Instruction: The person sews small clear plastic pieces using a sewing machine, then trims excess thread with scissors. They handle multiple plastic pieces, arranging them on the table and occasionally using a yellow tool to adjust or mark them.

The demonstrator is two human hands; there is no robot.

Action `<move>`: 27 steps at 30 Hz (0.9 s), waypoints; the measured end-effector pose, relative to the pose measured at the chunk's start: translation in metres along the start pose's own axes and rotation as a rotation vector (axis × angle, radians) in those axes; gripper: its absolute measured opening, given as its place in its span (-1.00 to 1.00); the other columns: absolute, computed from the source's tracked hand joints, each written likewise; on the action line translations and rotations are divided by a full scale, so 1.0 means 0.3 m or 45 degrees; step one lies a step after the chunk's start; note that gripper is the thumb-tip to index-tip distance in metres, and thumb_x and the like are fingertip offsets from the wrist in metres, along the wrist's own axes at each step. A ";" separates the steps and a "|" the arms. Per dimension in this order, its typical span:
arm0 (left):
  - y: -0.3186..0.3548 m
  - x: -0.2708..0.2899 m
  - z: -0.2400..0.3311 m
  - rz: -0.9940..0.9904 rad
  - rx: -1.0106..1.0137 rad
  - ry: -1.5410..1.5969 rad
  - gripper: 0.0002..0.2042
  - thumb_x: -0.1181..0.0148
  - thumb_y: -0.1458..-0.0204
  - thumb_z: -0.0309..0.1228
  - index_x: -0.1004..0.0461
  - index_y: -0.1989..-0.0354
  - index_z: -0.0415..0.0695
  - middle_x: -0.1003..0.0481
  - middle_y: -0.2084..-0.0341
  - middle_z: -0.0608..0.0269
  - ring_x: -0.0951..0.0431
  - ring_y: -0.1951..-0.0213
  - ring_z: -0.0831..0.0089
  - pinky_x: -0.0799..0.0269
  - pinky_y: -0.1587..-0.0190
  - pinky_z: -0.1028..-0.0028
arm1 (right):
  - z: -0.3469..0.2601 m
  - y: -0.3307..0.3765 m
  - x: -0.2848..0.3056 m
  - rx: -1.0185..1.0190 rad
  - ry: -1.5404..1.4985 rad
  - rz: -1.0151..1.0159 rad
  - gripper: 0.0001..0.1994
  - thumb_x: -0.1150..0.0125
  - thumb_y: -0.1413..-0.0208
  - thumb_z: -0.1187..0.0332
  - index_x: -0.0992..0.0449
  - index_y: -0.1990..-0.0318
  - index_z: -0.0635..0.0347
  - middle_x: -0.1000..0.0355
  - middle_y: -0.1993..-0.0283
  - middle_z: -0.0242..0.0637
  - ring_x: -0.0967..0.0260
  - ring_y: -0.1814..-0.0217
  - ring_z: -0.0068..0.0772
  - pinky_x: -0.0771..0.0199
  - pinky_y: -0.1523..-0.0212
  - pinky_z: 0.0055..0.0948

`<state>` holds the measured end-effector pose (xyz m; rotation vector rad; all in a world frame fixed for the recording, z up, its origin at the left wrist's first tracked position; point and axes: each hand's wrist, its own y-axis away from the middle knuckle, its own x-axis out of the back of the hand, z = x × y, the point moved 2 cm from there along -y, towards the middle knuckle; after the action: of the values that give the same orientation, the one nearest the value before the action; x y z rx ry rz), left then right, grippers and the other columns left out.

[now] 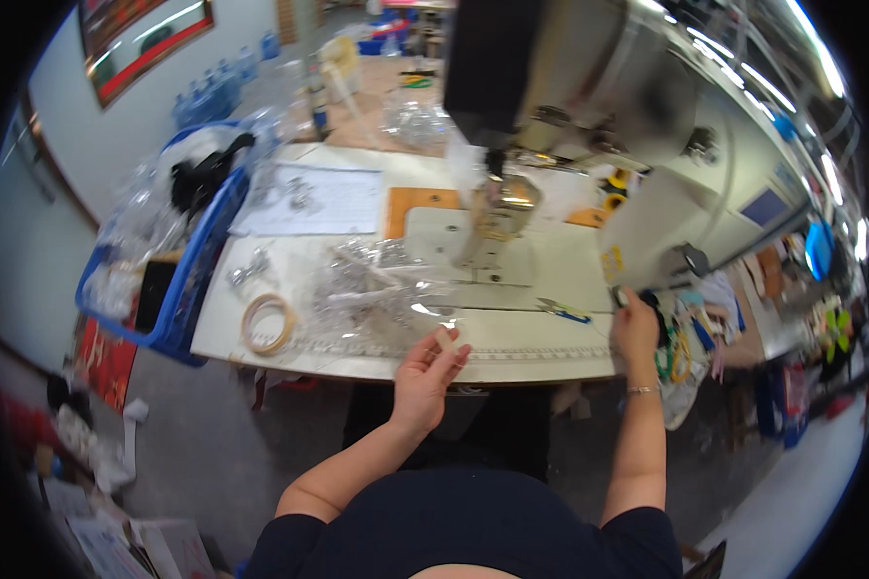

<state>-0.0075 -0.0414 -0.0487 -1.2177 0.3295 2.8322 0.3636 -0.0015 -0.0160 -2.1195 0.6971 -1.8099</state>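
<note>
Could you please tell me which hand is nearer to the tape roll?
Left. The left hand is right of the tape roll; the right hand is much farther right.

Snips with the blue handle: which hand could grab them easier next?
Probably the right hand: it is closer to the snips. The left hand is farther away and seems to pinch a small pale piece. Whether the right holds anything is unclear.
</note>
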 end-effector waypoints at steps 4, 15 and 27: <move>0.028 -0.004 0.015 0.001 -0.025 -0.088 -0.59 -0.03 -0.17 -0.62 -0.25 -0.21 -0.19 -0.35 -0.11 0.06 -0.47 -0.06 0.26 -0.46 -0.09 0.39 | -0.118 0.002 0.120 0.082 -0.057 0.134 -0.52 -0.06 0.00 0.58 -0.44 -0.13 0.03 -0.31 0.43 -0.17 -0.33 0.38 -0.17 -0.36 0.33 -0.28; 0.025 0.016 0.023 -0.022 -0.029 -0.123 -0.65 -0.04 -0.19 -0.57 -0.26 -0.16 -0.28 -0.41 -0.04 0.05 -0.48 -0.05 0.34 -0.46 -0.06 0.47 | -0.603 0.195 0.040 0.338 -1.785 0.076 -0.81 -0.17 -0.13 0.56 -0.42 0.10 0.30 -0.47 0.26 -0.20 -0.46 0.21 -0.35 -0.48 0.12 -0.43; 0.021 0.038 0.001 -0.052 -0.128 -0.180 -0.66 -0.05 -0.16 -0.60 -0.32 -0.12 -0.25 -0.48 0.04 0.17 -0.49 0.05 0.50 -0.46 -0.03 0.49 | -0.831 0.252 0.015 0.500 -1.429 -0.003 -0.86 -0.30 0.03 0.57 -0.51 0.28 0.32 -0.53 0.27 -0.07 -0.55 0.21 -0.20 -0.54 0.18 -0.41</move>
<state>-0.0163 -0.0480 -0.0554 -1.0183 0.1560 2.9107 0.1066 -0.0421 -0.0036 -2.3351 0.0312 -0.4492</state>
